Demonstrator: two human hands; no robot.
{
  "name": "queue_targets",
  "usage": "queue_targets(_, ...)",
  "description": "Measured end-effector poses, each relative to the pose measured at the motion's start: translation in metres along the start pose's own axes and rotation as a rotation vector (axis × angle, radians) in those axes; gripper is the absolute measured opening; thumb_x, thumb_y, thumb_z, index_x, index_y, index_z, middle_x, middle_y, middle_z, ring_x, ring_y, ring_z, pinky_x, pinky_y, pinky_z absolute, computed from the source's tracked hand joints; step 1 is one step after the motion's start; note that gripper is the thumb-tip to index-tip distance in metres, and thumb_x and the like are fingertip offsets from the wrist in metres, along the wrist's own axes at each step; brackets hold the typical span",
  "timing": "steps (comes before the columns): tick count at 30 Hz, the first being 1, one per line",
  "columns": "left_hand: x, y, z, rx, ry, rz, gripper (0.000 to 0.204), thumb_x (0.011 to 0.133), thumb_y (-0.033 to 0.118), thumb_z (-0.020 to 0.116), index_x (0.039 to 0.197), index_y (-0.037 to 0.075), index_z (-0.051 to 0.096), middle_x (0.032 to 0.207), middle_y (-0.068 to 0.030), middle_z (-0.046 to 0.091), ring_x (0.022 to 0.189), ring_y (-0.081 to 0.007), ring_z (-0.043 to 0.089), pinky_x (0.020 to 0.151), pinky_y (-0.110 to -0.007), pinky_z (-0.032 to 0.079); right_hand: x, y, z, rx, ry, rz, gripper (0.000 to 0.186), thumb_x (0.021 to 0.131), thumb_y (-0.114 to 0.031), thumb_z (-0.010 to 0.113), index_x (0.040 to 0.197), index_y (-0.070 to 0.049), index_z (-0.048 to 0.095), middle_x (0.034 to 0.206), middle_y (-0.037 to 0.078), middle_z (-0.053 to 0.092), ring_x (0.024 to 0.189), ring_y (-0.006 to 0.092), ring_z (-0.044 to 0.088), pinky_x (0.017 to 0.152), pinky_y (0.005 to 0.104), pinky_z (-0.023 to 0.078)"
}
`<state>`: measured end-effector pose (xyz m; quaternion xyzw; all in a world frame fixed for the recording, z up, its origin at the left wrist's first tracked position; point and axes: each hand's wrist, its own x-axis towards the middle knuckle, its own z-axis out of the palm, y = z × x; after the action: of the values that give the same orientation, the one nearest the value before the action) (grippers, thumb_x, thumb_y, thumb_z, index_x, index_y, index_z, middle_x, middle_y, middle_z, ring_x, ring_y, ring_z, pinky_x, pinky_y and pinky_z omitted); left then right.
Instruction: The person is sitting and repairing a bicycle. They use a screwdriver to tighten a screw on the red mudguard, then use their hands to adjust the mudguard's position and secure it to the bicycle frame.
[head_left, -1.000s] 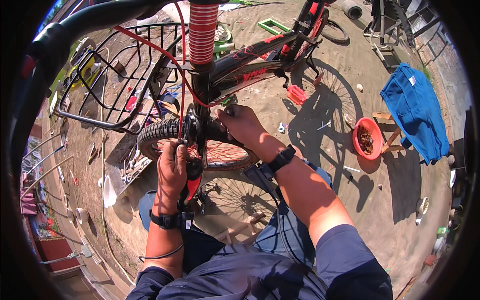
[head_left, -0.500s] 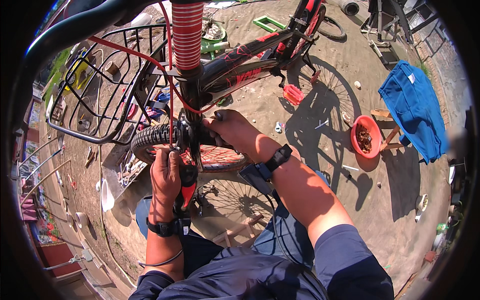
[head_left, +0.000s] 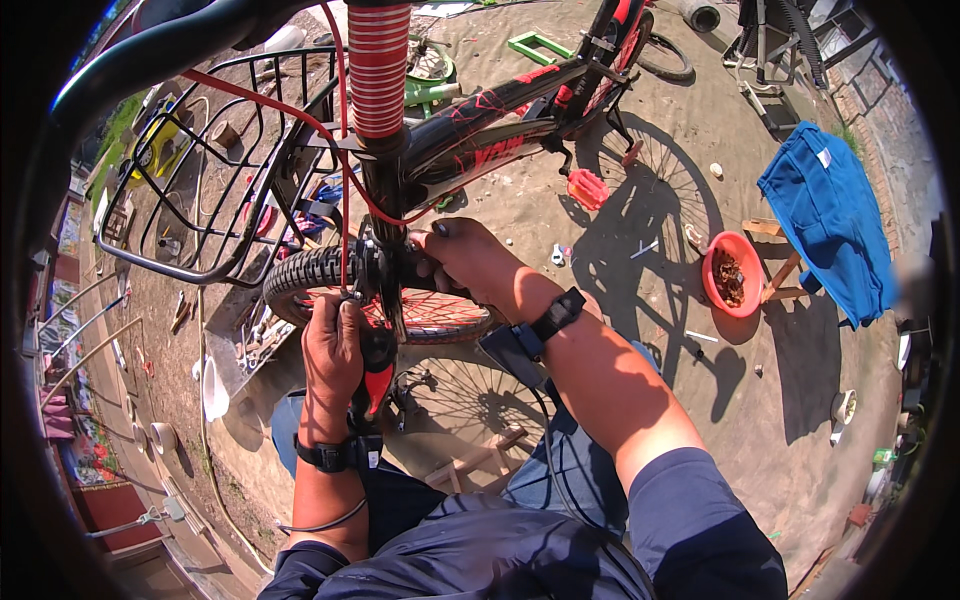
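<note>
My left hand pinches at the small metal fitting on the lower end of a red brake cable, beside the black fork. My right hand is closed at the far side of the fork, by the top of the knobby front tyre, with a short dark object at its thumb that I cannot make out. The bicycle frame is black and red. Its head tube carries red-and-silver rings, and a black wire basket hangs at the front.
A blue cloth stool stands on the right beside a red basin of small brown items. A tray of tools, a white scoop, a green frame and loose pipes lie around. Exercise equipment stands behind.
Over the last second both hands and the bicycle front have shifted a little leftward in the picture, with my right hand slightly lower. Since half a second ago there is almost no movement.
</note>
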<state>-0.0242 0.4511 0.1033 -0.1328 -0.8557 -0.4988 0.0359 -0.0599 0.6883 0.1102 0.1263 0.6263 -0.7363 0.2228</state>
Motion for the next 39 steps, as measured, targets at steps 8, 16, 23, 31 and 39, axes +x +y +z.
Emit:
queue_targets(8, 0.001, 0.003, 0.001, 0.007, -0.013, -0.026, 0.014, 0.104, 0.012, 0.053, 0.097, 0.001, 0.056, 0.071, -0.0044, 0.057, 0.063, -0.0108, 0.049, 0.059, -0.027, 0.044, 0.012, 0.019, 0.000, -0.003, 0.038, -0.285, 0.020, 0.092, -0.020, 0.069, 0.094, -0.002, 0.062, 0.080, 0.006, 0.066, 0.055, 0.0122, 0.058, 0.050, 0.0276, 0.045)
queue_targets(16, 0.001, 0.005, 0.002, 0.038, 0.014, 0.013, 0.021, 0.107, 0.017, 0.047, 0.093, 0.003, 0.054, 0.070, -0.0012, 0.054, 0.061, -0.0103, 0.048, 0.057, -0.027, 0.041, 0.001, 0.004, 0.001, 0.000, 0.008, -0.066, 0.025, 0.094, -0.026, 0.066, 0.092, -0.001, 0.062, 0.081, 0.008, 0.067, 0.053, 0.0134, 0.059, 0.050, 0.0301, 0.047)
queue_targets(23, 0.001, 0.016, 0.004, 0.074, 0.023, 0.031, 0.023, 0.107, 0.019, 0.048, 0.091, 0.003, 0.054, 0.069, -0.0032, 0.054, 0.061, -0.0120, 0.049, 0.058, -0.029, 0.042, 0.013, 0.021, 0.004, 0.038, 0.026, -0.271, 0.023, 0.094, -0.024, 0.066, 0.092, -0.002, 0.061, 0.079, 0.006, 0.067, 0.052, 0.0128, 0.059, 0.047, 0.0291, 0.046)
queue_targets(31, 0.001, 0.020, 0.000, 0.083, -0.017, -0.006, 0.022, 0.106, 0.019, 0.051, 0.093, 0.003, 0.055, 0.073, -0.0031, 0.057, 0.066, -0.0120, 0.051, 0.063, -0.028, 0.044, 0.010, 0.019, 0.003, 0.169, 0.024, -0.168, 0.022, 0.093, -0.021, 0.069, 0.094, -0.001, 0.060, 0.078, 0.006, 0.067, 0.054, 0.0128, 0.060, 0.047, 0.0282, 0.046)
queue_targets(39, 0.002, 0.019, 0.002, 0.102, -0.001, 0.016, 0.022, 0.106, 0.018, 0.050, 0.091, 0.003, 0.054, 0.072, -0.0029, 0.056, 0.065, -0.0122, 0.050, 0.063, -0.028, 0.043, 0.026, 0.032, 0.004, 0.138, 0.020, -0.320, 0.018, 0.090, -0.016, 0.070, 0.099, -0.002, 0.063, 0.076, 0.006, 0.066, 0.053, 0.0126, 0.060, 0.049, 0.0278, 0.047)
